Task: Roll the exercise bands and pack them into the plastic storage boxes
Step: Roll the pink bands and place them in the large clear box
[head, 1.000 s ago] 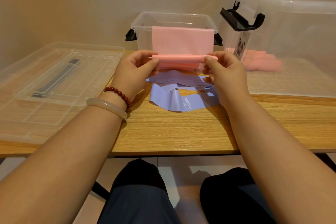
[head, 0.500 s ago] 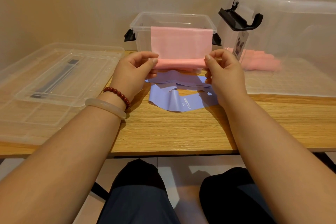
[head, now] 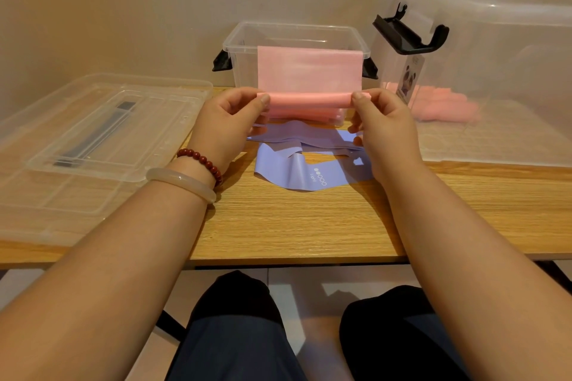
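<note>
Above the wooden table (head: 309, 226), two hands hold a half-rolled pink band (head: 309, 77).

Nearest, the left wrist wears a pale bangle (head: 182, 182) and a red bead bracelet (head: 201, 161). Past them a purple band (head: 297, 170) (printed "Light") lies loose and crumpled on the table between the forearms. Above it the left hand (head: 230, 124) and the right hand (head: 383, 130) each pinch one end of the pink band's rolled lower edge, thumb and fingers curled tight on the roll. Its unrolled part rises flat before the small clear box (head: 294, 26). A clear lid (head: 93, 133) lies at the left. At the right, more pink bands (head: 445, 102) show through the wall of a big clear box (head: 495, 40).
</note>
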